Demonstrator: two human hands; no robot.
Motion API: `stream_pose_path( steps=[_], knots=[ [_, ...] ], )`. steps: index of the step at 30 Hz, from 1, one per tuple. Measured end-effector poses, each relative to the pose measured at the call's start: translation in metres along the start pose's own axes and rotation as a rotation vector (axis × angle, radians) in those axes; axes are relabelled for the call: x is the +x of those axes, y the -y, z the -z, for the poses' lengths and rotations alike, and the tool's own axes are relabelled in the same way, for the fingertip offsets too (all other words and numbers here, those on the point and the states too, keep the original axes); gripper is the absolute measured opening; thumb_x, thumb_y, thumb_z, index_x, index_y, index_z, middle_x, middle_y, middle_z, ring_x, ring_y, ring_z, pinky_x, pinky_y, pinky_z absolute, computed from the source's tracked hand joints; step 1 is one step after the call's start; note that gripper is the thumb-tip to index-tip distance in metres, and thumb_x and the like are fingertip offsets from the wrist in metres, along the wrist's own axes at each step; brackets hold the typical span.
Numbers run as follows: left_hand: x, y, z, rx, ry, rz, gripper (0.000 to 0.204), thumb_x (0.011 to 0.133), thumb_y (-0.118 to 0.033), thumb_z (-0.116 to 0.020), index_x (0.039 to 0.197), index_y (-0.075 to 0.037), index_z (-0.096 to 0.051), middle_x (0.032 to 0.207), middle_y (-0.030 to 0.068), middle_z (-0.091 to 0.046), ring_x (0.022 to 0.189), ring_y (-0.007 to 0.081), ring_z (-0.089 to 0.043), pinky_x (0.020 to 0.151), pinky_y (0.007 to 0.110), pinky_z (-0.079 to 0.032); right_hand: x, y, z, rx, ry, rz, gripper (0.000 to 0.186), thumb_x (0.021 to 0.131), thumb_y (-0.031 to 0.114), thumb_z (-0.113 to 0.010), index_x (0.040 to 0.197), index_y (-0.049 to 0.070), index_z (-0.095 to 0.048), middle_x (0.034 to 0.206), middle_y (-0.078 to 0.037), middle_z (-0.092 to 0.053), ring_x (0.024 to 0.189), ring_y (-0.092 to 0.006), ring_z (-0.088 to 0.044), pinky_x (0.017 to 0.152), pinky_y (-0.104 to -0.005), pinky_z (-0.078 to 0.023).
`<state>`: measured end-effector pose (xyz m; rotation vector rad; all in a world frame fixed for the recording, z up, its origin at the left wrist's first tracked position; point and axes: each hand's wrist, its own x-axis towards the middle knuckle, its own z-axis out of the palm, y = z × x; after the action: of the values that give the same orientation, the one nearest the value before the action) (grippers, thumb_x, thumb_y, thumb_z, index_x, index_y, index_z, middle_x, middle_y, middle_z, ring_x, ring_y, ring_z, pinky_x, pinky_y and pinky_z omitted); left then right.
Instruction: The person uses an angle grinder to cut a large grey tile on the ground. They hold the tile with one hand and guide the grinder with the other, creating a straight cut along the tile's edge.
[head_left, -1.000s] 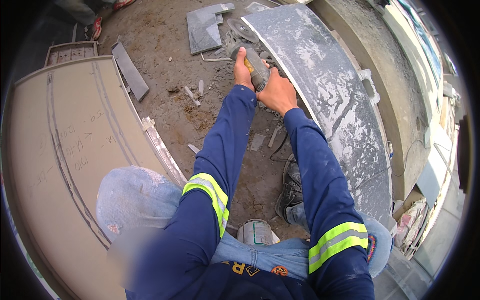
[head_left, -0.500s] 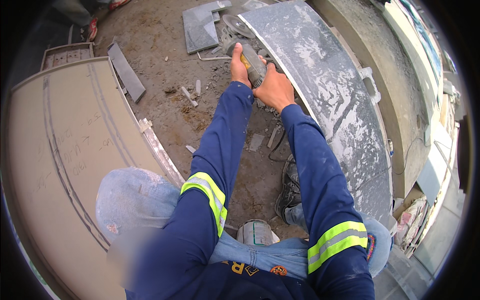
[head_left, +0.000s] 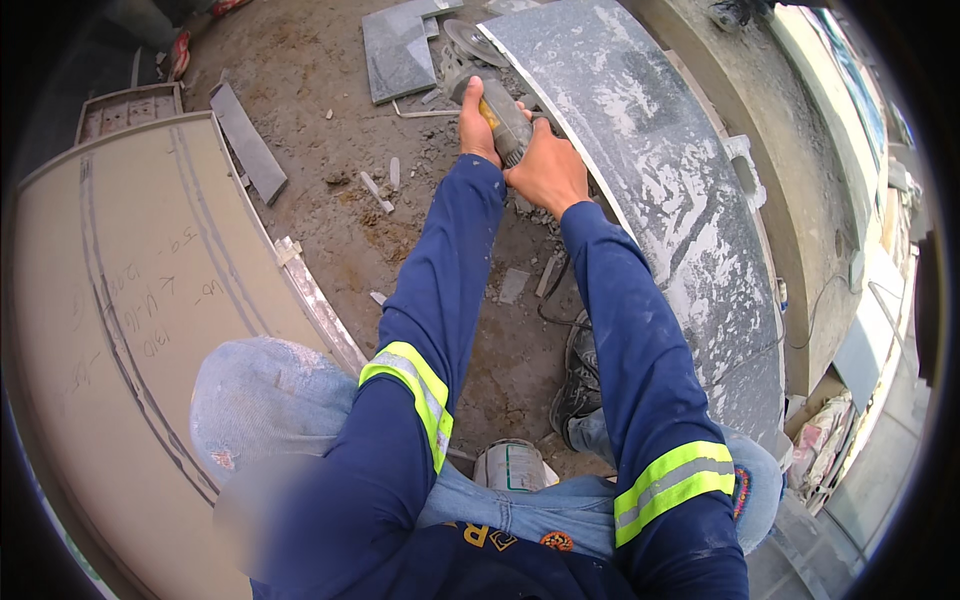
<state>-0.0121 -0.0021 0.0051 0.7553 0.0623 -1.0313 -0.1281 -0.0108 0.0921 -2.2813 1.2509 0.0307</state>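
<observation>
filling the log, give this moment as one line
left hand: gripping grey-and-yellow angle grinder | right hand: on its rear | round grey disc: beside grey stone slab

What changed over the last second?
The grinder edged slightly away from the person along the grey slab, left hand and right hand moving with it. Nothing gripped anew or released. Slab and notched grey piece stayed put.

We see scribbled letters and numbers (head_left: 160, 315) on the big beige board (head_left: 185, 380), gold letters (head_left: 475, 537) and a square sign (head_left: 503, 541) on the dark blue shirt (head_left: 430, 565), and a yellow patch (head_left: 489, 113) on the angle grinder (head_left: 510, 112) too small to read.
</observation>
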Motion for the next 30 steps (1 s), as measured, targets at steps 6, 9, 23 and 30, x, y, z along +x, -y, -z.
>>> stream_pose_path(
  steps=[6, 9, 23, 30],
  knots=[
    [0.001, -0.002, -0.004, 0.026, -0.020, 0.000, 0.060, 0.091, -0.062, -0.059, 0.104, -0.003, -0.057, 0.081, 0.0149, -0.065, 0.069, 0.0280, -0.068, 0.064, 0.043, -0.059, 0.006, -0.002, -0.003, 0.006, -0.009, -0.010, 0.074, 0.072, 0.027, -0.077, 0.135, 0.001, -0.049, 0.104, -0.026, -0.071, 0.100, -0.0413, -0.070, 0.090, -0.0460, -0.056],
    [0.002, -0.002, -0.005, 0.037, -0.035, -0.004, 0.059, 0.092, -0.061, -0.059, 0.102, -0.003, -0.058, 0.081, 0.0149, -0.065, 0.069, 0.0279, -0.068, 0.064, 0.043, -0.059, 0.009, -0.002, -0.004, 0.007, 0.014, -0.026, 0.075, 0.072, 0.028, -0.077, 0.136, 0.001, -0.049, 0.104, -0.026, -0.071, 0.099, -0.0413, -0.070, 0.090, -0.0461, -0.056],
    [-0.001, 0.002, 0.000, 0.043, -0.009, 0.003, 0.059, 0.094, -0.061, -0.054, 0.107, -0.003, -0.057, 0.084, 0.0162, -0.066, 0.074, 0.0282, -0.069, 0.066, 0.043, -0.060, 0.002, -0.006, -0.004, -0.003, 0.001, 0.007, 0.075, 0.069, 0.033, -0.081, 0.128, -0.002, -0.051, 0.100, -0.027, -0.071, 0.095, -0.0417, -0.071, 0.086, -0.0463, -0.057],
    [-0.013, 0.006, -0.004, 0.009, -0.021, 0.020, 0.059, 0.095, -0.061, -0.053, 0.105, -0.003, -0.058, 0.082, 0.0157, -0.066, 0.071, 0.0276, -0.069, 0.066, 0.042, -0.060, -0.008, -0.010, -0.002, -0.004, -0.008, 0.014, 0.073, 0.069, 0.029, -0.081, 0.127, -0.002, -0.051, 0.097, -0.026, -0.072, 0.092, -0.0427, -0.071, 0.084, -0.0467, -0.057]
  ],
)
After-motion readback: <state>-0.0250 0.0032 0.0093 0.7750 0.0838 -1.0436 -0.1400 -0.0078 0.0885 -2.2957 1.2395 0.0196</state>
